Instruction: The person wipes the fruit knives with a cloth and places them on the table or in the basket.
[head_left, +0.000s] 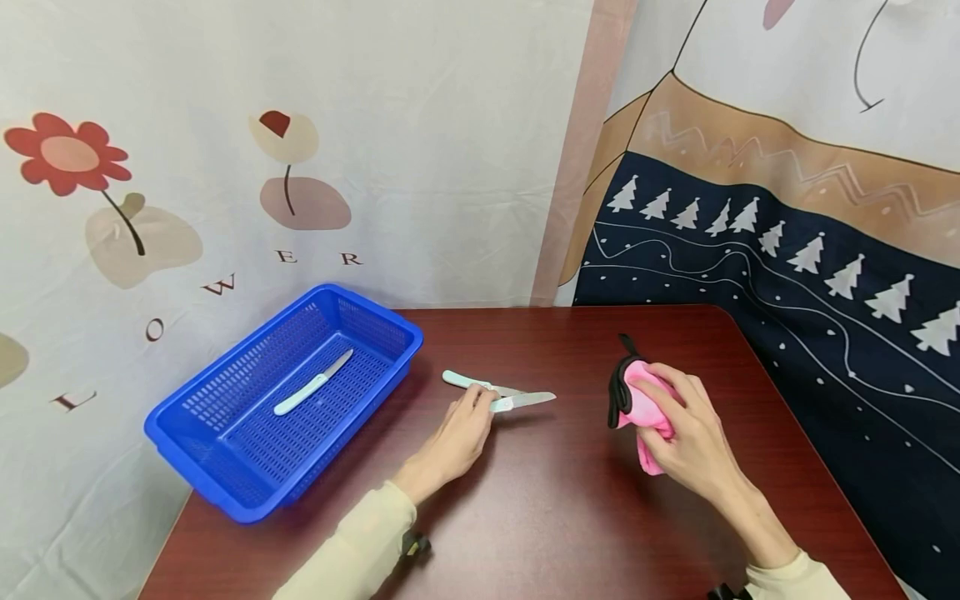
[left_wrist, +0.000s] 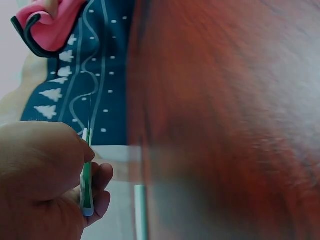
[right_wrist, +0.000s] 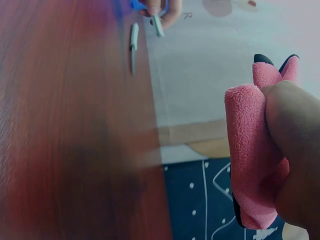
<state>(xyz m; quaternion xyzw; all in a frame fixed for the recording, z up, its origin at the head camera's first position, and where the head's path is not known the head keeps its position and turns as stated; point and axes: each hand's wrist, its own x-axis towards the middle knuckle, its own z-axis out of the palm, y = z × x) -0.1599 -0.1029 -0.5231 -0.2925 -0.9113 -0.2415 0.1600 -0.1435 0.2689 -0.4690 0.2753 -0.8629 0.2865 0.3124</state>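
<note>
Left hand (head_left: 453, 435) pinches a pale-handled knife (head_left: 525, 401), blade jutting past the fingertips; probably light, stiff and smooth, best held by the handle, clear of the edge. Right hand (head_left: 693, 433) grips bunched pink cloth (head_left: 647, 407) between thumb and fingers, likely soft, limp, best taken by a thick fold. Second knife (head_left: 459, 379) on table (head_left: 555, 508), just beyond left fingers.

Head cam: from above on wearer's side of worktop (head_left: 562, 521), looks fwd & down; takes in far & R edges, both wrists mid-dist. L wrist cam: v. close behind L hand (head_left: 453, 433), faces far edge, rolled so it runs top-bottom. R wrist cam: v. close to R hand (head_left: 697, 433) & cloth (head_left: 648, 404), also facing far edge, rolled opp. way. Both wrist views share far edge, cloth, held knife (head_left: 506, 404).
</note>
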